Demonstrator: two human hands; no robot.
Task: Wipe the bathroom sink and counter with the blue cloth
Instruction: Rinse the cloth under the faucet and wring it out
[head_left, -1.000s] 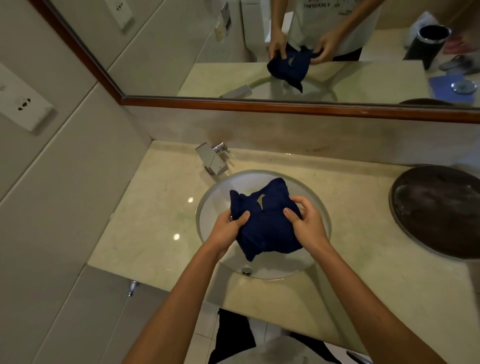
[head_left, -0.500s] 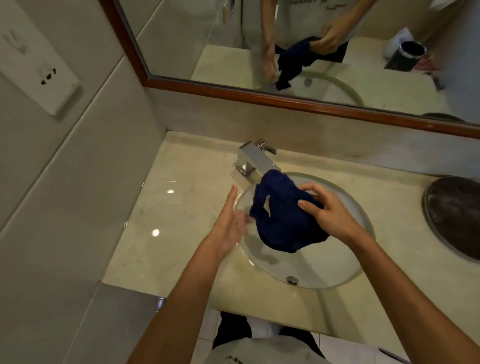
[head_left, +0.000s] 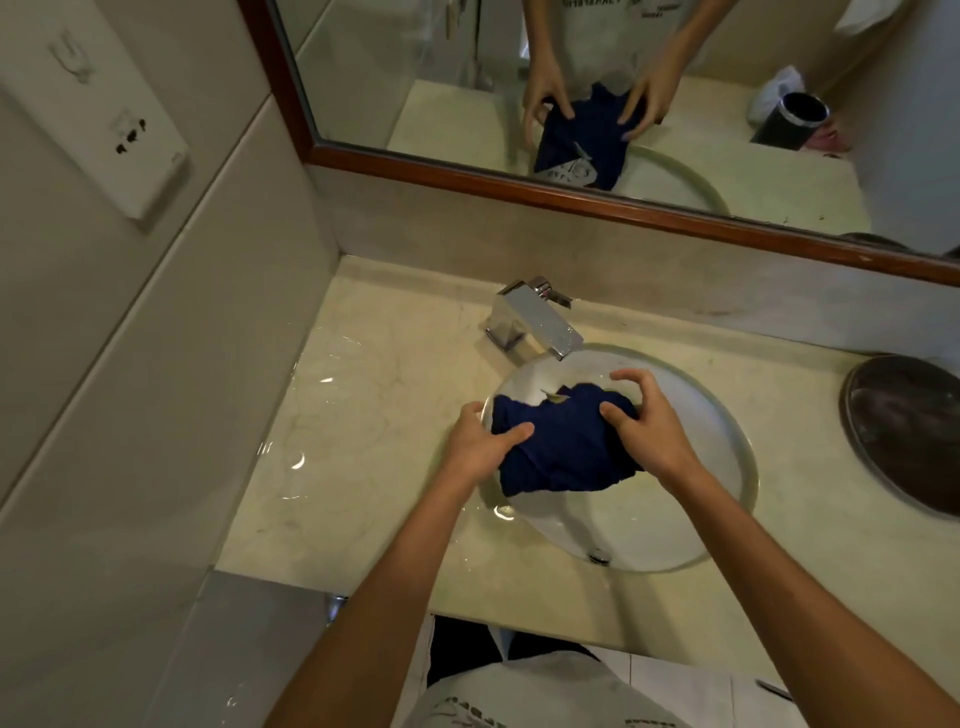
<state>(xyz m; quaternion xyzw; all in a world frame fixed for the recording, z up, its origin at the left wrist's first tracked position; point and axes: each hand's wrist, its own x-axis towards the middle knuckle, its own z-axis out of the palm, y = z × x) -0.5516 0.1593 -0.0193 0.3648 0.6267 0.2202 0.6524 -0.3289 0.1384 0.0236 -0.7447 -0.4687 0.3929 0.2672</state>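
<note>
Returned to the blue cloth (head_left: 563, 447), the left hand (head_left: 480, 449) is now curled on its 9 o'clock edge, the right hand (head_left: 647, 426) pinching at 3 o'clock, cloth bunched over the sink (head_left: 727, 415); step judged: gathering; next, pressing it down for wiping.

Open counter (head_left: 363, 415) is seen at nine o'clock of the sink (head_left: 727, 431). Passage at twelve is blocked by the faucet (head_left: 535, 325); at three, by a dark round tray (head_left: 904, 431).
</note>
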